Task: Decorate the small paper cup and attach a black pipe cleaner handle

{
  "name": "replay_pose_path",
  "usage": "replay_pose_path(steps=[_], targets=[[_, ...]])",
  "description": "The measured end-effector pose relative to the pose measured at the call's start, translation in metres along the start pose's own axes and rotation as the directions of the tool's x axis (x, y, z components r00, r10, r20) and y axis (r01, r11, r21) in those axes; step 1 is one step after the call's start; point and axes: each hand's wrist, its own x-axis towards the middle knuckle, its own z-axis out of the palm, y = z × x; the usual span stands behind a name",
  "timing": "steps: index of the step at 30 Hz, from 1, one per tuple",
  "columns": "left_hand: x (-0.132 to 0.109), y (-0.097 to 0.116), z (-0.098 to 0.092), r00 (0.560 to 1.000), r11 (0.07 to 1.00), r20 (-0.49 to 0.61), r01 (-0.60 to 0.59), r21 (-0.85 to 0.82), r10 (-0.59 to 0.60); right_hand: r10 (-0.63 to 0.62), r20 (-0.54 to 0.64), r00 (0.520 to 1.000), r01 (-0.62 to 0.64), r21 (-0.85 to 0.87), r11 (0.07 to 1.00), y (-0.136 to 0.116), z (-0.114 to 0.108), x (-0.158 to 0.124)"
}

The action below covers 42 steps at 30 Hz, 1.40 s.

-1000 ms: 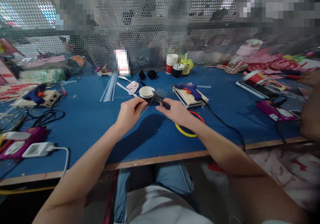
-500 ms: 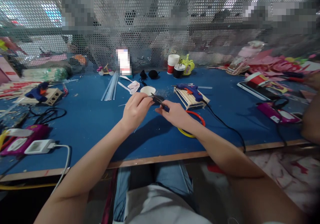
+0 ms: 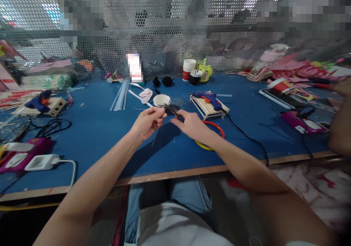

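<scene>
My left hand (image 3: 146,122) is closed in a pinch on a thin clear strip (image 3: 157,133) that hangs down and to the left from my fingertips. My right hand (image 3: 190,124) is wrapped round a small pair of dark snips with a blue handle (image 3: 175,112), whose blades point left and meet the strip at my left fingertips. Both hands hover over the blue table (image 3: 104,136), just in front of a white round cup (image 3: 161,100).
Behind my right hand lie a red and yellow ring (image 3: 211,136), a blue glue gun (image 3: 207,97) on a stick raft with a black cord, and paper cups (image 3: 189,69). Clear strips (image 3: 120,94) lie at the back left. Power strips (image 3: 24,160) sit left; another person's arm (image 3: 338,129) is at right.
My left hand has turned so the strip now hangs downward below the fingers. The snips' blades have come up against it. Both hands stay at about the same spot.
</scene>
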Motion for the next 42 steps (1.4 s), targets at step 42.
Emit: replay_pose_path(steps=[42], targets=[[0.001,-0.004,-0.002,0.754,0.481,0.073,-0.488,0.728,0.653,0.031,-0.034,0.999,-0.032,-0.051,0.998,-0.003,-0.002,0.001]])
